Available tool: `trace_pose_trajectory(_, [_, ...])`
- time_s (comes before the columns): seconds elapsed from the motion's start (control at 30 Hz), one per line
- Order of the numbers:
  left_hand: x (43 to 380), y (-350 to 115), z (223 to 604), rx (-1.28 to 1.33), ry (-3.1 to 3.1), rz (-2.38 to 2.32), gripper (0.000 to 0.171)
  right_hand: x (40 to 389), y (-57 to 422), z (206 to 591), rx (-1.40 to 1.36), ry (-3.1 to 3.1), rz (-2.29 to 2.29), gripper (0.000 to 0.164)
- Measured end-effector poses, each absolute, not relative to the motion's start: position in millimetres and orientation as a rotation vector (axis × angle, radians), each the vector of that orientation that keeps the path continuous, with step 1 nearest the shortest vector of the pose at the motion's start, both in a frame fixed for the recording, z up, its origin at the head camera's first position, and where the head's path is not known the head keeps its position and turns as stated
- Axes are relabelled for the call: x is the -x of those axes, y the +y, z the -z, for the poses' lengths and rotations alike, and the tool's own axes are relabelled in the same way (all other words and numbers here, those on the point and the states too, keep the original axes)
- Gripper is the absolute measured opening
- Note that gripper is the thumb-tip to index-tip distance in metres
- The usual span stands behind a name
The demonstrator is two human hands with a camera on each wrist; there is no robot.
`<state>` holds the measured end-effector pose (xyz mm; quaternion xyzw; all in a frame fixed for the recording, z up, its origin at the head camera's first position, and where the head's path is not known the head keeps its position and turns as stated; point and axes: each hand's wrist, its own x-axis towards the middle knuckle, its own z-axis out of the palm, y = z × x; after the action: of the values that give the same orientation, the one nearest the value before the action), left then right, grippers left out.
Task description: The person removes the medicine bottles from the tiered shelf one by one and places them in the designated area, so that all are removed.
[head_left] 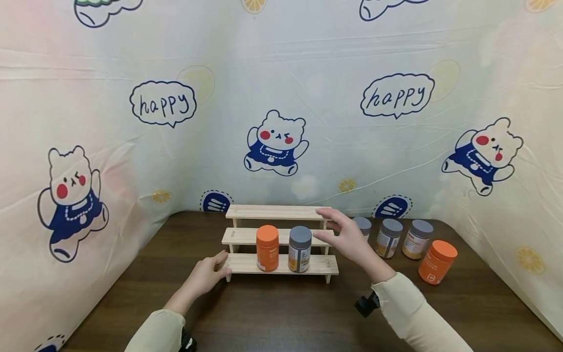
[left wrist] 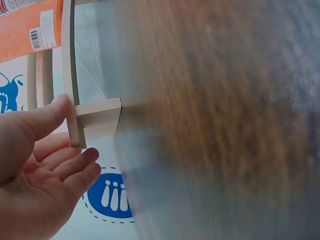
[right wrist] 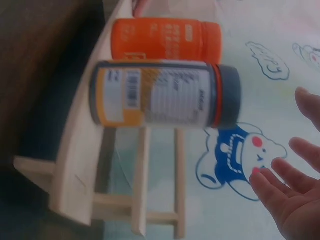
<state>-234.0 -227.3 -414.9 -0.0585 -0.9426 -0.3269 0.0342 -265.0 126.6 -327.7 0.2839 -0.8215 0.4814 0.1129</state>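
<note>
Toward the right end of the wooden rack's front step (head_left: 323, 265), the grey-lidded jar (head_left: 299, 258) looks stiff, smooth and probably light, best gripped round its lid (head_left: 300, 233); the right hand (head_left: 347, 239) has its fingers apart, the left hand (head_left: 205, 274) pinches the step's left end.

Screened-off booth: cartoon-print sheeting (head_left: 325, 63) around brown tabletop (head_left: 272, 318).

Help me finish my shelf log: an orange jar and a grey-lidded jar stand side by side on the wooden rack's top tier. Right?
The tier is wrong: the head view shows the orange jar and the grey-lidded jar side by side on the bottom tier of the wooden rack.
</note>
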Motion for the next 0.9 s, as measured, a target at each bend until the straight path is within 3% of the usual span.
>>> trace_pose_trajectory(0.9, [233,-229,417,0.164,-2.913,1.004,0.054,272,97,364,-0.918,-2.426,-1.522,0.049])
